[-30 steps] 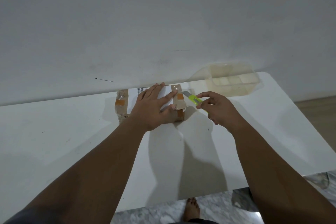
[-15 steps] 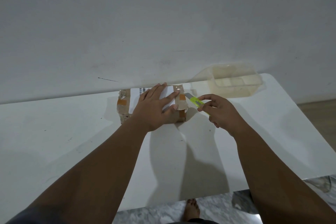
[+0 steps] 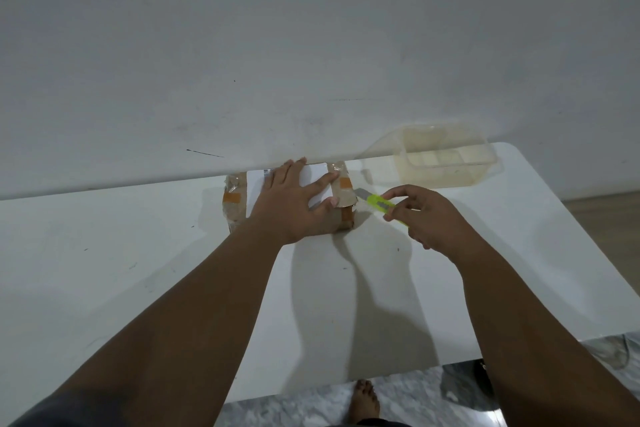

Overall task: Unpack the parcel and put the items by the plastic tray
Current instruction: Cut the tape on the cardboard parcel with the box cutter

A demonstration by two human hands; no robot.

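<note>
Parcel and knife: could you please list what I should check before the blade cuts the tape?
1. Parcel steadied: left hand presses flat on top. Ok.
2. Knife gripped: right hand pinches it. Ok.
3. Blade out, aimed at the parcel's right end. Ok.
4. Left thumb clear of the blade: it lies close. Not ok.
5. Blade touching the parcel: cannot tell.
6. Tray stands apart, beyond the knife. Ok.

One parcel (image 3: pixel 236 206), one cutter (image 3: pixel 379 203), one tray (image 3: pixel 446 177)

Brown parcel (image 3: pixel 341 200) w/ white label (image 3: pixel 313 177), orange tape (image 3: pixel 231 198); neon-green cutter (image 3: pixel 379 203); yellowish clear tray (image 3: pixel 437 177); white table (image 3: pixel 104 270).
</note>
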